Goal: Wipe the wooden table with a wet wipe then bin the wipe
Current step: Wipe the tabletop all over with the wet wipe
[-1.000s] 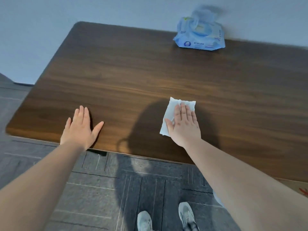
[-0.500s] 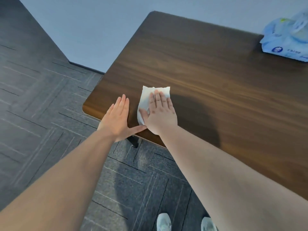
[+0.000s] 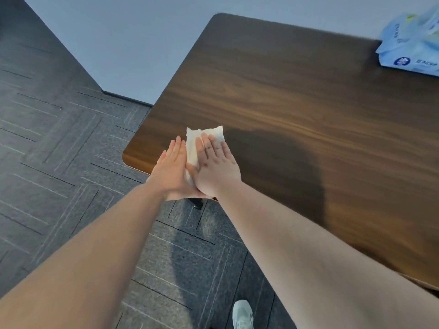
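both flat, open hands, left hand (image 3: 171, 170) and right hand (image 3: 215, 169), press the wipe (image 3: 193, 148), long axis pointing away, onto the table (image 3: 297, 103).

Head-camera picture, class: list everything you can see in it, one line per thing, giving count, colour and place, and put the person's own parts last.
Wooden table: one, dark brown, fills the right and centre, its near-left corner by the hands.
Wet wipe: one, white, flat on the table near that corner, under the right hand.
Wipes pack: one, light blue, at the table's far edge, cut off by the right edge of the picture.
Floor: dark grey tiles with line patterns, left and bottom.
Wall: pale blue-grey, behind the table.
Shoe: one, light grey, bottom edge.
Left hand: one, flat on the table edge, beside the wipe.
Right hand: one, flat, pressing on the wipe.
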`<state>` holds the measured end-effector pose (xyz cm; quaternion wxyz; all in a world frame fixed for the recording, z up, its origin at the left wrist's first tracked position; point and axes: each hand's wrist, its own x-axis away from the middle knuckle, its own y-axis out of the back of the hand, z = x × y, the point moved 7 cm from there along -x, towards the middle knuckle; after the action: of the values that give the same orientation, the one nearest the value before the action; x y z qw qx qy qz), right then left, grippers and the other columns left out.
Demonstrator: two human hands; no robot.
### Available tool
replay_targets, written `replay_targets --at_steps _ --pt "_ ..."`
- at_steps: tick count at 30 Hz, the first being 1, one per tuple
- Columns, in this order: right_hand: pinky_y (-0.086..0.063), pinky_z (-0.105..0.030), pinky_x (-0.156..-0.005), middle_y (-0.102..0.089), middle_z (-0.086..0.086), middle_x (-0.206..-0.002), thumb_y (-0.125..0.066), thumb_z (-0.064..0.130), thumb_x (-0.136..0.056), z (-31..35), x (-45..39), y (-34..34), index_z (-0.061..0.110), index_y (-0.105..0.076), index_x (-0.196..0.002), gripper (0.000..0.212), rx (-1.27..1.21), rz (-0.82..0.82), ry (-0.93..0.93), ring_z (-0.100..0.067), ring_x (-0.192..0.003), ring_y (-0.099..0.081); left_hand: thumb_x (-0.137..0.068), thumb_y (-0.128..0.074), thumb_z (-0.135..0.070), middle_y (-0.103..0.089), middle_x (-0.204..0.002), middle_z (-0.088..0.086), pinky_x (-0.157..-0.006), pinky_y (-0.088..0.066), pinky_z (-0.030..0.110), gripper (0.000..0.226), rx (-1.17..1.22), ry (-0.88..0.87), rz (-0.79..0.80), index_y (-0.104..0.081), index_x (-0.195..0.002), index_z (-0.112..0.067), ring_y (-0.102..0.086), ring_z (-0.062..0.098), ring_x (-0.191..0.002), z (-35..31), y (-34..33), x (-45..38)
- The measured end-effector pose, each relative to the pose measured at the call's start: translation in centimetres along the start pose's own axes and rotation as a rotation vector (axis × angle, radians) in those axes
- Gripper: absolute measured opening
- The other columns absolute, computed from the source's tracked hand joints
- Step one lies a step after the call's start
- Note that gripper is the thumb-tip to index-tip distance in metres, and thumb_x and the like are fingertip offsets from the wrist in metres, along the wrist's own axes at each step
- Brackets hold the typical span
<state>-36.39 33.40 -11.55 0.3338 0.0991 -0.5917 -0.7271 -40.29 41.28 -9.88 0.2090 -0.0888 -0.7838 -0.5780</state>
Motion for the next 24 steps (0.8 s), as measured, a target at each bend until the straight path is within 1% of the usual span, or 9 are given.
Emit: replay_targets --at_steps 2,4,7,10,13,15,20,24 --pt "0.01 -0.037 -0.119 0.011 -0.001 -0.16 -0.01 0.054 -0.096 -1.0 1.3 -0.1 0.015 0.007 -0.15 0.069 0.021 0.012 0.029 -0.015 -0.146 0.015 -0.039 -0.063 -0.084 0.021 -0.157 0.007 -0.118 0.004 0.038 0.155 -0.011 -0.009 0.039 0.02 -0.146 -0.009 0.019 0.019 -0.144 -0.6 0.0 0.3" --pt "0.009 -0.037 -0.119 0.012 -0.001 -0.16 -0.009 0.057 -0.095 -3.1 3.0 0.2 0.015 0.009 -0.15 0.072 0.042 0.009 0.019 -0.015 -0.146 0.016 -0.039 -0.061 -0.085 0.023 -0.156 0.008 -0.117 0.003 0.037 0.155 -0.046 -0.05 0.048 0.021 -0.145 -0.006 0.019 0.02 -0.144 -1.8 0.2 0.6" --pt "0.01 -0.036 -0.119 0.018 -0.001 -0.159 -0.005 0.059 -0.094 -7.7 6.5 0.6 0.015 0.014 -0.149 0.073 0.05 0.004 -0.07 -0.015 -0.145 0.019 -0.047 -0.06 -0.083 0.023 -0.157 0.007 -0.118 0.001 0.037 0.148 -0.069 -0.125 0.043 0.019 -0.145 -0.007 0.018 0.02 -0.144 -4.7 0.7 0.7" --pt "0.009 -0.036 -0.119 0.02 -0.001 -0.158 -0.004 0.061 -0.094 -13.2 11.0 1.4 0.016 0.015 -0.148 0.073 0.047 -0.021 -0.174 -0.016 -0.144 0.02 -0.057 -0.047 -0.085 0.021 -0.157 0.004 -0.117 0.001 0.035 0.134 -0.053 -0.186 0.039 0.017 -0.147 -0.01 0.018 0.017 -0.144 -9.1 0.5 0.1" --pt "0.01 -0.035 -0.118 0.019 -0.001 -0.158 -0.004 0.062 -0.092 -19.1 16.2 1.9 0.018 0.015 -0.149 0.075 0.059 -0.052 -0.302 -0.018 -0.144 0.019 -0.065 -0.035 -0.086 0.018 -0.158 0.0 -0.116 0.0 0.033 0.121 -0.07 -0.261 0.018 0.013 -0.149 -0.013 0.016 0.015 -0.144 -15.0 -0.3 -0.8" --pt "0.011 -0.034 -0.117 0.018 -0.001 -0.159 0.0 0.063 -0.09 -23.1 20.0 2.2 0.017 0.014 -0.149 0.076 0.066 -0.071 -0.399 -0.018 -0.145 0.017 -0.069 -0.031 -0.084 0.017 -0.158 -0.001 -0.117 0.0 0.033 0.115 -0.098 -0.325 0.021 0.011 -0.149 -0.013 0.016 0.014 -0.144 -19.5 -1.2 -1.0" --pt "0.01 -0.033 -0.115 0.008 -0.002 -0.16 0.012 0.066 -0.081 -34.0 29.8 2.7 0.016 0.009 -0.15 0.086 0.098 -0.12 -0.645 -0.018 -0.147 0.007 -0.08 -0.032 -0.074 0.018 -0.158 0.001 -0.118 0.003 0.031 0.103 -0.218 -0.524 0.062 0.011 -0.148 -0.011 0.017 0.012 -0.144 -31.4 -4.7 -0.6" --pt "0.006 -0.034 -0.118 0.005 -0.004 -0.161 0.009 0.068 -0.083 -41.6 38.5 2.5 0.015 0.009 -0.15 0.085 0.056 -0.144 -0.831 -0.02 -0.148 0.003 -0.082 -0.03 -0.073 0.018 -0.158 0.0 -0.119 0.004 0.032 0.099 -0.3 -0.659 0.111 0.012 -0.148 -0.012 0.018 0.012 -0.144 -40.5 -8.2 0.2"
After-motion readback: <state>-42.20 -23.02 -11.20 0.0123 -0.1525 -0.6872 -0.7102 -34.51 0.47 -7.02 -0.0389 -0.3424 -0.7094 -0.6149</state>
